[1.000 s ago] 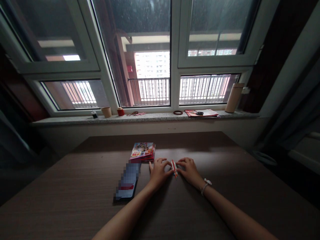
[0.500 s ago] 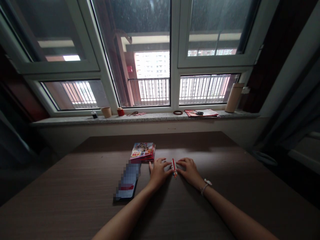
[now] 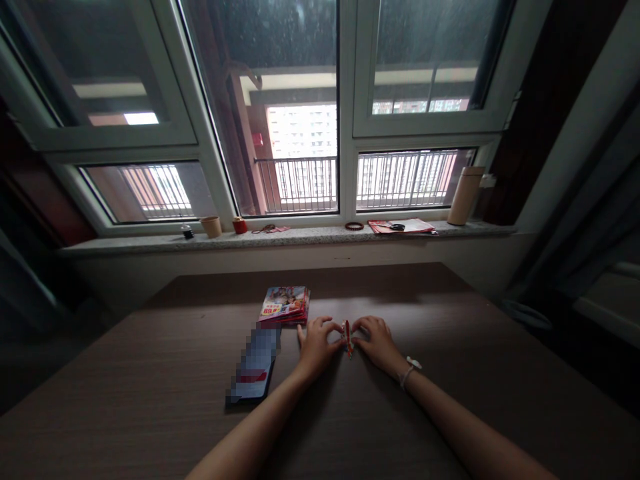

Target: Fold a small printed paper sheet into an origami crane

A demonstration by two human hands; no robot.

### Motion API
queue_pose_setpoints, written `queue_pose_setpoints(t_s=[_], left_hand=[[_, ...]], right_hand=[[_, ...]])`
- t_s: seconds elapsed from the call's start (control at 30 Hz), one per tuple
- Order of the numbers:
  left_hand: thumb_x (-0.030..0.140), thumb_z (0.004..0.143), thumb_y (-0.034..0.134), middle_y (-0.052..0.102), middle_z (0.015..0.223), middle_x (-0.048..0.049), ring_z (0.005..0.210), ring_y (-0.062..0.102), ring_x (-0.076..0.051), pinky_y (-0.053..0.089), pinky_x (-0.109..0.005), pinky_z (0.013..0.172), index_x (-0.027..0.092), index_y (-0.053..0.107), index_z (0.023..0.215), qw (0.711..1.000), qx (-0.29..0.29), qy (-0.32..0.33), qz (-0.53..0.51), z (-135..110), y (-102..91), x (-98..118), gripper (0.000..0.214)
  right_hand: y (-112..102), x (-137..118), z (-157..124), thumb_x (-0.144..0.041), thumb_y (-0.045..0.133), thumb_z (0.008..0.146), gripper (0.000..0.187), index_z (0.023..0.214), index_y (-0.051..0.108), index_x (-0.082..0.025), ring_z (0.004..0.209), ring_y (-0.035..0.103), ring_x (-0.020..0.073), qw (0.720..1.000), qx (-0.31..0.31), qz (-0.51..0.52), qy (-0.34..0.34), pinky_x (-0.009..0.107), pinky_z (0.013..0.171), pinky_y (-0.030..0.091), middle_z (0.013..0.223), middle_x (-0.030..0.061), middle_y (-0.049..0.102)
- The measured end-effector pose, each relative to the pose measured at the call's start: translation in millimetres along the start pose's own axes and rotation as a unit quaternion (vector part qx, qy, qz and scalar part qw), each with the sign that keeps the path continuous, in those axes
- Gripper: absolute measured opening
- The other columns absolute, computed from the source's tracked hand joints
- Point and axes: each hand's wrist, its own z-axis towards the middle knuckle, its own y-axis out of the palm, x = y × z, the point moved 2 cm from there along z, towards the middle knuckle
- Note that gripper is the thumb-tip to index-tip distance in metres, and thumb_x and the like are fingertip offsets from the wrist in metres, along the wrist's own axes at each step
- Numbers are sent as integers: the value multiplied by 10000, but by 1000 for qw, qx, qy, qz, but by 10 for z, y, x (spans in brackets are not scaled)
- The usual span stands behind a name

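Between my two hands stands a small folded piece of printed paper (image 3: pixel 347 339), red and white with bits of other colour, just above or on the brown table. My left hand (image 3: pixel 319 341) pinches its left side with thumb and forefinger. From the other side, my right hand (image 3: pixel 376 341), with a bracelet (image 3: pixel 407 372) on the wrist, holds it the same way. Left of my left hand lies a phone (image 3: pixel 255 365), partly blurred out. A stack of colourful printed leaflets (image 3: pixel 285 305) lies beyond the phone.
The brown table (image 3: pixel 475 400) reaches to the wall below a window. On the stone sill (image 3: pixel 310 235) stand a paper cup (image 3: pixel 211 227), a red spool-like item (image 3: pixel 240 225) and a tan bottle (image 3: pixel 465 195). Scissors (image 3: pixel 397 227) lie there on red and white papers (image 3: pixel 415 227).
The paper's upper edges have spread slightly, showing more red between them. Both hands keep nearly the same place, and the view has shifted a little.
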Motion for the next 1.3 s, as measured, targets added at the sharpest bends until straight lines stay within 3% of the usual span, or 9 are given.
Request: queue_pose_setpoints(t_s=[0.23,0.4,0.6,0.8,1.3], left_hand=[[375,769,690,577,1270,-11,1231,448,-273,112,-676,1056,343,707,884,1000,-2,2,5,9,2,18,121],[346,763,698,589,1256,-11,1232,446,-283,117,-691,1046,342,714,865,1000,-9,7,10,15,-5,13,104],[316,759,703,602,1234,7,1226,456,-287,133,-712,1035,351,726,824,1000,-3,21,-1,4,-15,-1,77],[298,769,691,619,1211,-10,1216,463,-292,107,-731,1035,333,731,802,999,-10,29,-8,2,-6,2,62],[308,805,674,642,1182,14,1212,467,-264,98,-737,1026,355,730,816,996,3,79,32,-30,21,-11,74]], right_hand=[[19,26,-1,-245,636,789,174,955,673,-281,1041,525,220,999,1,-11,-30,382,970,349,1023,30,646],[36,39,5,-198,622,789,104,833,701,-250,1038,524,213,998,9,27,-53,363,948,388,1012,44,636],[12,-23,-2,-102,561,784,158,775,672,-214,1019,548,194,993,0,68,-94,348,946,417,1003,52,650],[14,18,30,-120,542,827,161,826,668,-220,1145,554,201,991,-43,35,-120,472,1114,257,1003,33,699],[-91,4,27,-122,509,866,241,905,703,-259,1298,454,242,967,-75,-78,-233,593,1136,140,1005,13,735]])
